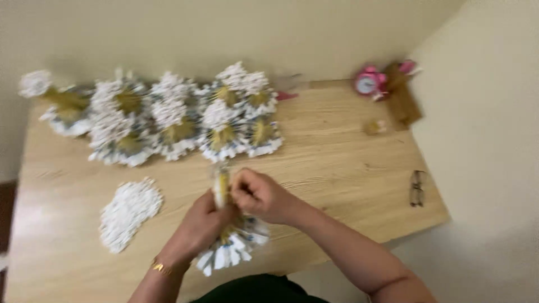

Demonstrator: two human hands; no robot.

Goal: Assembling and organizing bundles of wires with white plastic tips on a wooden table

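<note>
My left hand grips a white and gold paper flower ornament by its yellow stem, the frilled white skirt hanging below the fist. My right hand pinches the top of the same stem from the right. Both hands are over the near middle of the wooden table. The picture is blurred by motion.
Several finished white and gold ornaments lie in a row along the far left of the table. A pile of small white pieces sits at the left. A pink alarm clock stands far right, folded glasses near the right edge.
</note>
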